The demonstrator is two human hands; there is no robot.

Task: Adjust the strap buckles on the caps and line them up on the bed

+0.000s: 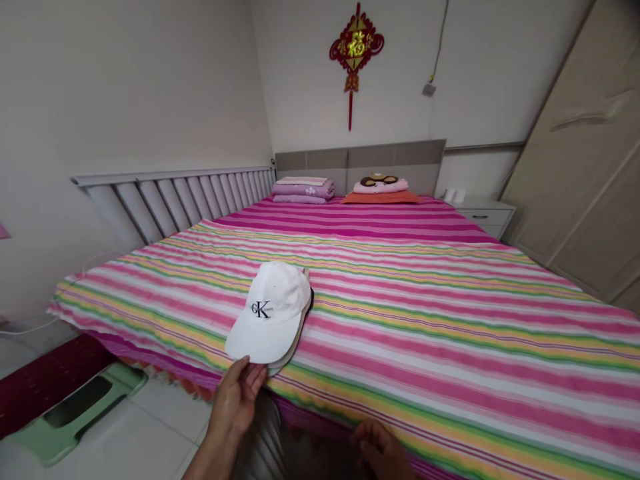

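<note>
A white baseball cap (pixel 276 303) with dark "CK" lettering lies on the striped bedspread (pixel 400 320), its brim toward me. Beneath it show the edges of other caps, one with a pale brim and a dark part at the right; how many are stacked is hidden. My left hand (pixel 239 393) grips the front of the white cap's brim, thumb on top and fingers underneath. Low at the bed's front edge is my right hand (pixel 380 448), apart from the caps. Its fingers are loosely bent, with nothing visible in them.
Folded purple bedding (pixel 303 191) and a pink folded item (pixel 380 187) on an orange one sit by the headboard (pixel 370 163). A radiator (pixel 185 200) lines the left wall. A green stool (pixel 80 413) stands at lower left, a white nightstand (pixel 485 217) at far right.
</note>
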